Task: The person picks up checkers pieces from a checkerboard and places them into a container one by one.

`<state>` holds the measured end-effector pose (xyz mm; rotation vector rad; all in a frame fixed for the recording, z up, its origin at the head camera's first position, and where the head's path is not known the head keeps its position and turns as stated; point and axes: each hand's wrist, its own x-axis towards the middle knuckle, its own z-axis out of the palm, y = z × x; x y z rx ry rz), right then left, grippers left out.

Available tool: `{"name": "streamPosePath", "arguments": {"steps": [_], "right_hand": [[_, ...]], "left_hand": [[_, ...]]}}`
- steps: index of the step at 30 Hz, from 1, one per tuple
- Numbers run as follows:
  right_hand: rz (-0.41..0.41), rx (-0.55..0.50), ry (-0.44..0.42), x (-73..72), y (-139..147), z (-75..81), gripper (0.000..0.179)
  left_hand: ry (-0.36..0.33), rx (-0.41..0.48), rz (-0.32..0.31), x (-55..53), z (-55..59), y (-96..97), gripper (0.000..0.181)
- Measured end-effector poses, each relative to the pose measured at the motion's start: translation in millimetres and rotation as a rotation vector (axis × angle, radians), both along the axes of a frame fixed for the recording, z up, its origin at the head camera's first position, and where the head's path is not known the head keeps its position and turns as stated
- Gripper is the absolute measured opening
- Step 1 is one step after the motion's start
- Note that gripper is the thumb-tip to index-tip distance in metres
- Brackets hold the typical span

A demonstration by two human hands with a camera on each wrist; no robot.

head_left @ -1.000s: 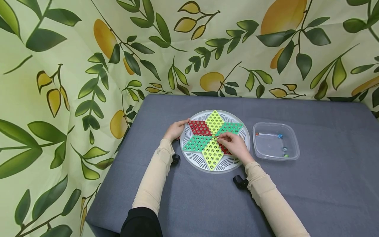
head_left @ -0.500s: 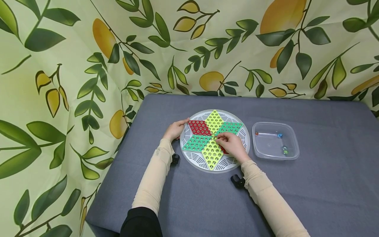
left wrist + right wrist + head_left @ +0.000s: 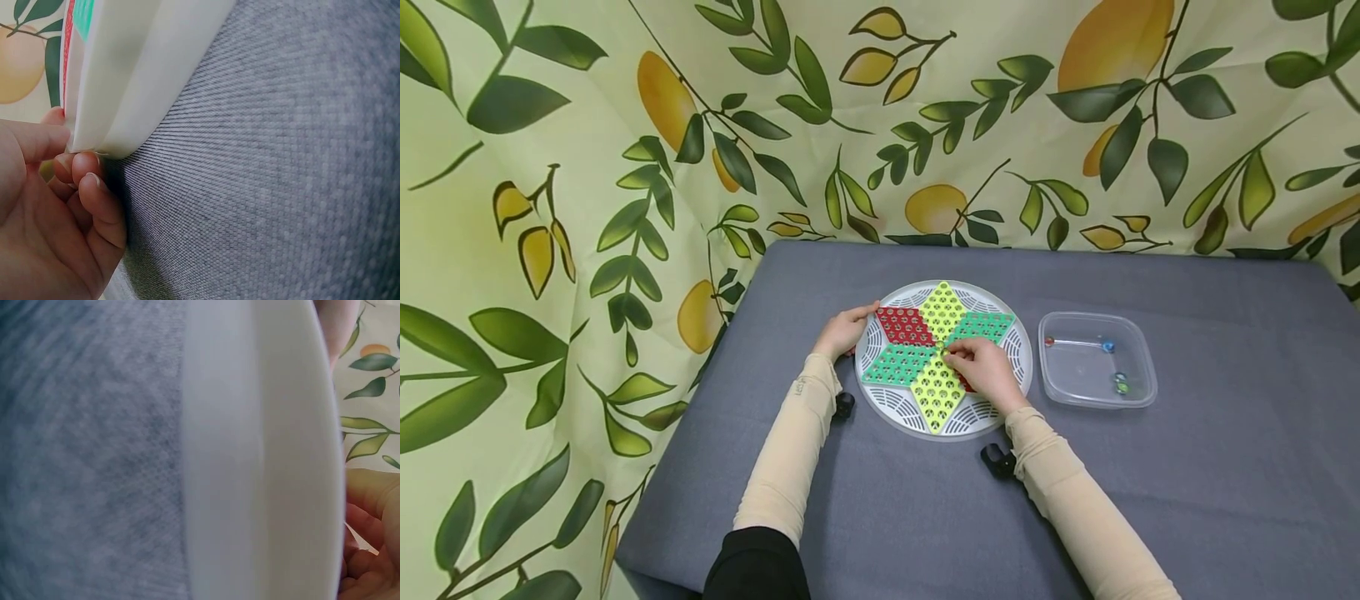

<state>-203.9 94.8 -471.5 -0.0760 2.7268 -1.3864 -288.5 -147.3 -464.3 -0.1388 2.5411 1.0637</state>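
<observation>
A round white Chinese checkers board (image 3: pixel 906 406) with a red, yellow and green star of holes lies on the table. My left hand (image 3: pixel 842 331) grips its left rim, thumb on top and fingers curled beneath, as the left wrist view shows at the board's edge (image 3: pixel 119 81). Over the middle of the star, my right hand (image 3: pixel 988 371) is held low with thumb and index fingertips close together at the centre holes. I cannot tell whether a marble is between them. In the right wrist view the right hand (image 3: pixel 375 531) is partly hidden behind the board's wall (image 3: pixel 269 456).
Right of the board stands a clear plastic container (image 3: pixel 1097 402) holding a red marble (image 3: pixel 1049 341), a blue marble (image 3: pixel 1108 347) and a green marble (image 3: pixel 1122 388) beside another pale one. Grey cloth covers the table (image 3: pixel 910 517); a leaf-patterned curtain (image 3: pixel 820 183) hangs behind and left.
My right hand has shifted slightly left and down over the board's centre. The green and pale marbles in the container now sit closer together. My left hand stays on the rim.
</observation>
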Motion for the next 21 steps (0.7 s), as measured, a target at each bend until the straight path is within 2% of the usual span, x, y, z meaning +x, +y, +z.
{"name": "streamPosePath", "arguments": {"steps": [7, 16, 21], "right_hand": [[-0.004, 0.014, 0.018, 1.1, 1, 0.9, 0.02], [-0.005, -0.022, -0.002, 1.3, 8, 3.7, 0.023], [-0.009, -0.045, 0.014, 3.1, 17, 7.2, 0.024]], "left_hand": [[0.006, -0.005, 0.0, -0.2, -1.4, 0.2, 0.038], [0.019, -0.009, -0.019, 0.7, 0.5, -1.8, 0.038], [0.02, -0.019, -0.025, 0.9, 0.3, -1.5, 0.039]]}}
